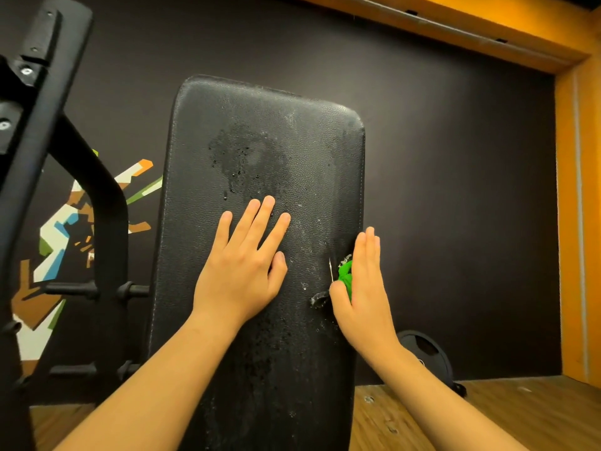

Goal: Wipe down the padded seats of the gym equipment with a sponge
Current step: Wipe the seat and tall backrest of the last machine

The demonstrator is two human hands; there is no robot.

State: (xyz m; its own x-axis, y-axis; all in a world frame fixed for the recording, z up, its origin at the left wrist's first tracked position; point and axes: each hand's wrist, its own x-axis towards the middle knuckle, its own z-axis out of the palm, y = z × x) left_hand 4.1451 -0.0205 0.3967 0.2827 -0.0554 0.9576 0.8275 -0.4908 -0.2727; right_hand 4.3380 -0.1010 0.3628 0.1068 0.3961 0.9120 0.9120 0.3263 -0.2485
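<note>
A person cleans a black padded bench point(260, 131) in a gym, working along its right-hand edge with a green sponge point(345, 275). The right hand point(361, 288) is set side-on against that edge, fingers straight and close together, with the sponge trapped between palm and upholstery. It is pressed there, not gripped, which suits a long stroke along the narrow side of the pad. The thumb lies on the pad's face beside the sponge, and how much it helps hold the sponge cannot be told. The left hand point(240, 271) lies flat near the middle of the pad, fingers spread and holding nothing, probably to brace the bench against the sideways push from the right. A dark wet patch point(240, 157) with beads of water marks the far part of the pad, and pale streaks run down its right half. The face appears already wetted, while the edge is the part now in hand. Just left of the right thumb the covering is torn point(318, 298), a flap curling up — a spot where the sponge could snag or lift the vinyl further, so a lighter pass seems wise there. A black steel frame point(107, 203) stands at the left before a painted wall mural point(58, 236). A weight plate point(429, 349) rests at the foot of the wall at the right, on the wooden floor point(487, 415).
</note>
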